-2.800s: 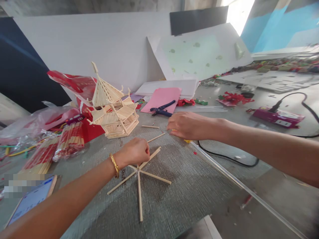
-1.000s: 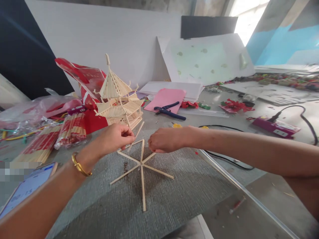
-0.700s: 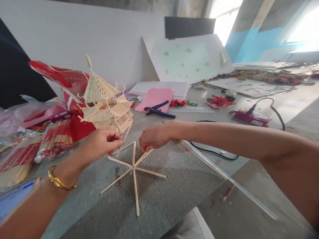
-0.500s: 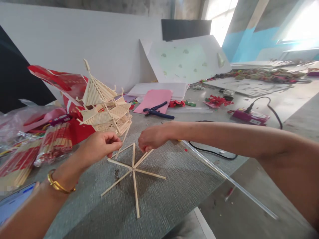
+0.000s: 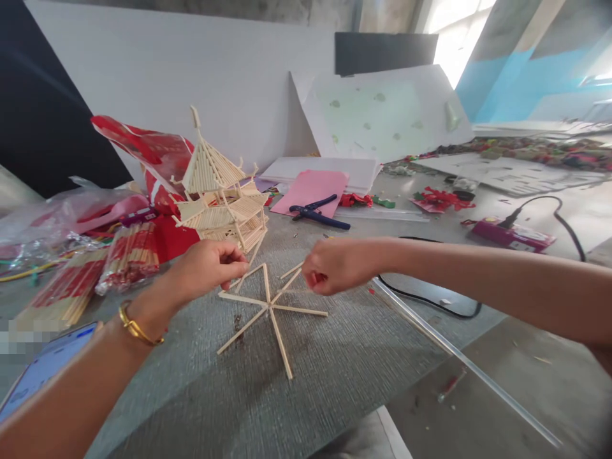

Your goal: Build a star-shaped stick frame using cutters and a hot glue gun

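Observation:
On the grey table lies a star-shaped frame of thin wooden sticks point(image 5: 282, 339), its spokes meeting at one centre. Two spoke ends on the far left are joined by a cross stick. My left hand point(image 5: 210, 271) is closed in a pinch above that left side; what its fingertips hold, if anything, is hidden. At the far right of the frame, my right hand point(image 5: 332, 264) is closed, with a blurred thin wooden stick point(image 5: 292, 291) reaching left from its fingers. Behind my left hand stands a tiered pagoda model point(image 5: 215, 172) built of the same sticks.
Blue-handled cutters point(image 5: 320, 213) rest partly on pink paper point(image 5: 313, 185). Packs of sticks point(image 5: 129, 255) and a phone point(image 5: 52, 363) lie on the left. A clear rod point(image 5: 468, 363) overhangs the table edge; a purple power strip point(image 5: 514, 233) with a black cord is at right.
My right hand has lifted off the frame's far spoke and moved right, a blurred stick at its fingers. My left hand stays pinched by the frame's left side. The whole view has shifted slightly.

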Demonstrator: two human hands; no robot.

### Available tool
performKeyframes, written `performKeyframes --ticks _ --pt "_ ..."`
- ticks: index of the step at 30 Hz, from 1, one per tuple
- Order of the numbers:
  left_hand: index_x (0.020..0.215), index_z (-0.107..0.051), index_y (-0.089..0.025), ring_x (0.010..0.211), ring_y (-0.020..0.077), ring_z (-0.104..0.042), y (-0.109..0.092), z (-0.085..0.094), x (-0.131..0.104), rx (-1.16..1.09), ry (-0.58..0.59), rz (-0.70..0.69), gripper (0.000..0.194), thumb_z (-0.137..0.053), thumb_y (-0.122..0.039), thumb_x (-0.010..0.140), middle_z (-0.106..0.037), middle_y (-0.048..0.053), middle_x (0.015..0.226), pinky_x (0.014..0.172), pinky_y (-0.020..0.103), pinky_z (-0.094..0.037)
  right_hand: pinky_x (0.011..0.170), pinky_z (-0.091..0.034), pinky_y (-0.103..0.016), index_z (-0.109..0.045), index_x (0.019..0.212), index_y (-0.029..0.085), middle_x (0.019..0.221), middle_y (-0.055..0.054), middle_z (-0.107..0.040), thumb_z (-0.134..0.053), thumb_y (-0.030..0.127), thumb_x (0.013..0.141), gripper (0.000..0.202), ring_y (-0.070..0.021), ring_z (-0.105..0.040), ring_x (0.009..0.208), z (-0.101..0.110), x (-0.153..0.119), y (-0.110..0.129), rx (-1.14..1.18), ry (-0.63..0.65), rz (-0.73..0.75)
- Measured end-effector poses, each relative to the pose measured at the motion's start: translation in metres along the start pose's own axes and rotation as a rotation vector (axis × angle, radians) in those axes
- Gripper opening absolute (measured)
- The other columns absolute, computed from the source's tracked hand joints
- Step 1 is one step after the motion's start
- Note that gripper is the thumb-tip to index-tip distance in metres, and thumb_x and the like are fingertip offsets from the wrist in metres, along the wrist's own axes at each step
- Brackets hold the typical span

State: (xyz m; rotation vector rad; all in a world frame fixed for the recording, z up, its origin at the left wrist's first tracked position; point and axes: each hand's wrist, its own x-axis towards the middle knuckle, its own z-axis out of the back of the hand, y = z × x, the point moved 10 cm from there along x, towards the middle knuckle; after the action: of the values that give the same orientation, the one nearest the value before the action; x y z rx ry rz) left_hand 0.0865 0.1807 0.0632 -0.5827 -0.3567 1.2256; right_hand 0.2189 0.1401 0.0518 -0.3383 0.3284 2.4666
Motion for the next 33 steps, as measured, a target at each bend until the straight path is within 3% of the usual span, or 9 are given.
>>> performKeyframes --ticks 6,12,22,33 --pt "0.071 -0.060 -0.017 0.047 0.0099 -0.049 -0.002 -0.014 0.009 -0.058 0.040 -0.067 0.022 -0.057 -0.039 0.072 -0.055 -0.002 0.054 0.047 0.023 -0.037 0.053 -0.030 -0.022 -0.063 0.066 0.012 0.060 0.001 -0.055 -0.055 0.014 0.069 0.009 -0.0074 -0.044 0.055 -0.025 0.001 0.002 0.169 0.049 -0.156" --pt "0.072 -0.061 -0.017 0.048 0.0104 -0.050 -0.003 -0.015 0.004 -0.033 0.040 -0.081 0.023 -0.056 -0.040 0.072 -0.056 -0.002 0.054 0.047 0.023 -0.037 0.052 -0.031 -0.021 -0.059 0.061 0.012 0.054 0.003 -0.050 -0.057 0.015 0.067 0.007 -0.0068 -0.044 0.052 -0.050 0.021 -0.010 0.333 0.231 -0.215" --pt "0.068 -0.059 -0.016 0.047 0.0103 -0.050 -0.005 -0.014 -0.005 -0.036 0.037 -0.066 0.022 -0.056 -0.038 0.071 -0.055 -0.002 0.051 0.049 0.024 -0.038 0.048 -0.043 -0.020 -0.057 0.066 0.011 0.059 0.001 -0.055 -0.056 0.016 0.070 0.006 -0.0093 -0.054 0.054 -0.057 0.020 -0.010 0.442 0.337 -0.273" --pt "0.068 -0.059 -0.017 0.048 0.0105 -0.051 -0.004 -0.017 -0.005 -0.064 0.051 -0.055 0.020 -0.057 -0.036 0.070 -0.056 -0.002 0.056 0.050 0.024 -0.039 0.048 -0.045 -0.022 -0.057 0.064 0.012 0.056 0.001 -0.054 -0.055 0.015 0.068 0.006 -0.0103 -0.054 0.052 -0.057 0.018 -0.001 0.453 0.327 -0.241"
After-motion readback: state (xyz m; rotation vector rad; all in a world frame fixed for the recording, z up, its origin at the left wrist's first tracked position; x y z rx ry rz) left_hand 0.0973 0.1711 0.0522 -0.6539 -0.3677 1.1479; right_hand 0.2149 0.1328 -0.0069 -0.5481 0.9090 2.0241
